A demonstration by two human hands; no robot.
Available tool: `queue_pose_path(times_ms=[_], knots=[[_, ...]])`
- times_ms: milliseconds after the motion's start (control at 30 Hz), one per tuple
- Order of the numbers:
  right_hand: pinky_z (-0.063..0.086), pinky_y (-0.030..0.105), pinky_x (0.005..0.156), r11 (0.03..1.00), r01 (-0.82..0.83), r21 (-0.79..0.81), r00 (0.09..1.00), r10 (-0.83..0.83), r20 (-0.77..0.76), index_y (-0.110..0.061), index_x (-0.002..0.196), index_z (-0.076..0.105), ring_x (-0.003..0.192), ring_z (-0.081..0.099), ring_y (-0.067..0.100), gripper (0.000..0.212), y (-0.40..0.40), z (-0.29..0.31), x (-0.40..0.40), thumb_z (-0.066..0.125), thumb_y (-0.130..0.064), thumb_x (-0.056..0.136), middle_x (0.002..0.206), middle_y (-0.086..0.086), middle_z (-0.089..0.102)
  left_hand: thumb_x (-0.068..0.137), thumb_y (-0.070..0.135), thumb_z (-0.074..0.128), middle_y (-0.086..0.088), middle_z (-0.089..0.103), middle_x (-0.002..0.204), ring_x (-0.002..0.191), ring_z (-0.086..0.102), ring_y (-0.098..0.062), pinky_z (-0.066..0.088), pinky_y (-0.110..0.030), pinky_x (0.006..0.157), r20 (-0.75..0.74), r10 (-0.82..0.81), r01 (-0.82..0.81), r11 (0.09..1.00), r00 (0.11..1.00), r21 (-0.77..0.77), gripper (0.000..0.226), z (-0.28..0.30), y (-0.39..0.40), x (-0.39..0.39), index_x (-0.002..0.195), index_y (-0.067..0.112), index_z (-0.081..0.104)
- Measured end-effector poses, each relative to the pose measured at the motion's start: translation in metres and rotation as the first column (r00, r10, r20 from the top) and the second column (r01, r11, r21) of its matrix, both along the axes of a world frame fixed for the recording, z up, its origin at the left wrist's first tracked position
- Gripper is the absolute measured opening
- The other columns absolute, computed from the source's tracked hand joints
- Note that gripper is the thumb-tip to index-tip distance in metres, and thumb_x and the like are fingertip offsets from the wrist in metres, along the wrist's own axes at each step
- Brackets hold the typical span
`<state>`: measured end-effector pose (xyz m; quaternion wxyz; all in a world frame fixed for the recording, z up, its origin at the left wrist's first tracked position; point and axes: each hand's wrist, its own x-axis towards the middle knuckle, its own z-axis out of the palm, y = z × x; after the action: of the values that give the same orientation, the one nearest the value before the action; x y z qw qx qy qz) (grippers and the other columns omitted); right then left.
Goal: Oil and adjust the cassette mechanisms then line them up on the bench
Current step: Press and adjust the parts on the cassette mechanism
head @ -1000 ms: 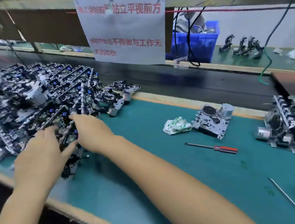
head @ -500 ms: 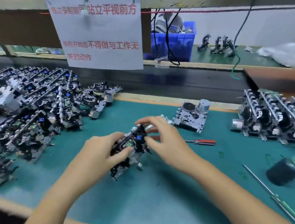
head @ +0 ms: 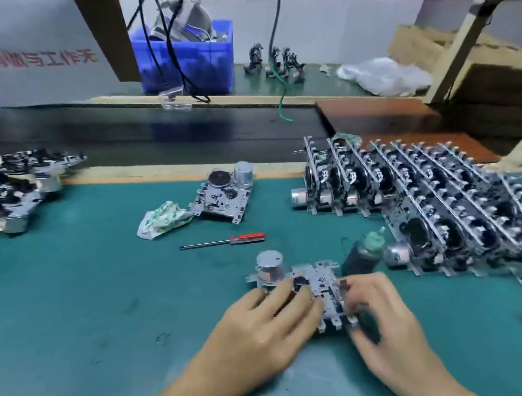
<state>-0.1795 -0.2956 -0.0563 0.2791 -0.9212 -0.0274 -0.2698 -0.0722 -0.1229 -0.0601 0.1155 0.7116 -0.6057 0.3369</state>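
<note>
Leftmost, a heap of cassette mechanisms (head: 16, 190) lies on the green bench mat (head: 73, 309), cut off by the frame edge and too blurred to count. Above it hangs a white notice (head: 26, 60) with red characters, only partly in view. Further right, a crumpled white-and-green rag (head: 162, 219) sits just beside a single mechanism lying flat (head: 222, 198), motor can upward. In front of these, a red-handled screwdriver (head: 225, 240) lies on the mat, apart from both.

At near centre, the left hand (head: 264, 327) rests fingers-down over the mechanism being worked (head: 318, 290), which lies on the mat in front of the person; fingers are slightly spread and curl over its left part, next to its silver motor (head: 270, 268). The right hand (head: 380, 317) grips the mechanism's right edge, fingertips curled onto it; motion blur hides the exact contact. The plate's lower edge is partly hidden by both hands.

Just behind the right hand stands a dark oil bottle (head: 364, 253) with a green cap, outline smeared. To the right, rows of upright mechanisms (head: 427, 202) stand packed edge to edge and run out of frame. At the back, a blue bin (head: 184, 59) holds indistinct parts.
</note>
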Motion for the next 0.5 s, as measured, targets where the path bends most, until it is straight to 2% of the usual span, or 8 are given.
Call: queue_pose_path(times_ms=[100,167,200,300,367,433,500], knots=[[0.041,0.009,0.076,0.995,-0.026,-0.101,0.998,0.021,-0.051,-0.025,0.097,0.047,0.091,0.051,0.005,0.053,-0.005,-0.006,-0.005,0.059,0.008,0.057,0.105,-0.008,0.045,0.085,0.049,0.064,-0.004,0.063,0.124,0.118,0.051,-0.021,0.041,-0.037,0.099,-0.08,-0.02,0.024,0.999,0.997,0.045,0.039,-0.006,0.004,0.007,0.115,0.024,0.061],[0.039,0.01,0.082,0.992,-0.08,-0.094,0.994,0.073,-0.08,-0.025,0.098,0.048,0.095,0.048,0.004,0.056,-0.005,-0.006,-0.004,0.054,0.008,0.054,0.104,-0.01,0.044,0.077,0.071,0.057,-0.003,0.042,0.144,0.133,0.038,-0.02,0.029,-0.039,0.111,-0.308,0.025,-0.001,0.997,0.951,0.078,0.072,-0.004,0.012,0.012,0.133,0.028,0.046],[0.038,0.012,0.086,0.992,-0.105,-0.065,0.991,0.099,-0.091,-0.026,0.1,0.048,0.098,0.047,0.004,0.057,-0.004,-0.006,-0.003,0.051,0.009,0.054,0.104,-0.011,0.045,0.07,0.077,0.058,-0.001,0.03,0.151,0.138,0.03,-0.018,0.024,-0.038,0.113,-0.456,0.047,-0.013,0.997,0.889,0.077,0.088,-0.002,0.016,0.015,0.141,0.031,0.036],[0.035,0.01,0.09,0.992,-0.115,0.045,0.987,0.119,-0.106,-0.03,0.11,0.046,0.104,0.047,-0.002,0.069,-0.002,-0.007,-0.002,0.047,0.01,0.054,0.108,-0.016,0.046,0.052,0.077,0.071,0.022,0.006,0.155,0.144,0.013,-0.002,0.018,-0.028,0.116,-0.787,0.079,-0.024,0.996,0.612,0.081,0.116,-0.002,0.024,0.02,0.146,0.046,0.01],[0.034,0.008,0.092,0.989,-0.118,0.092,0.984,0.129,-0.125,-0.033,0.113,0.044,0.107,0.047,-0.003,0.073,-0.003,-0.007,-0.003,0.045,0.01,0.055,0.111,-0.018,0.046,0.048,0.073,0.076,0.038,0.01,0.147,0.139,0.017,0.008,0.018,-0.017,0.113,-0.872,0.066,0.005,0.997,0.485,0.078,0.116,-0.004,0.025,0.024,0.14,0.059,0.006],[0.034,0.008,0.093,0.986,-0.115,0.118,0.982,0.131,-0.136,-0.035,0.113,0.044,0.109,0.048,-0.001,0.072,-0.003,-0.008,-0.003,0.044,0.009,0.056,0.112,-0.02,0.046,0.048,0.074,0.075,0.046,0.019,0.139,0.132,0.025,0.015,0.02,-0.009,0.108,-0.887,0.064,0.001,0.997,0.457,0.072,0.111,-0.002,0.024,0.026,0.136,0.064,0.008],[0.034,0.008,0.092,0.986,-0.113,0.12,0.981,0.13,-0.147,-0.036,0.113,0.043,0.109,0.047,0.0,0.072,-0.003,-0.01,-0.003,0.044,0.008,0.056,0.113,-0.019,0.045,0.047,0.075,0.074,0.045,0.022,0.138,0.13,0.028,0.015,0.021,-0.008,0.106,-0.873,0.075,-0.011,0.997,0.482,0.08,0.109,-0.001,0.023,0.027,0.136,0.065,0.01]])
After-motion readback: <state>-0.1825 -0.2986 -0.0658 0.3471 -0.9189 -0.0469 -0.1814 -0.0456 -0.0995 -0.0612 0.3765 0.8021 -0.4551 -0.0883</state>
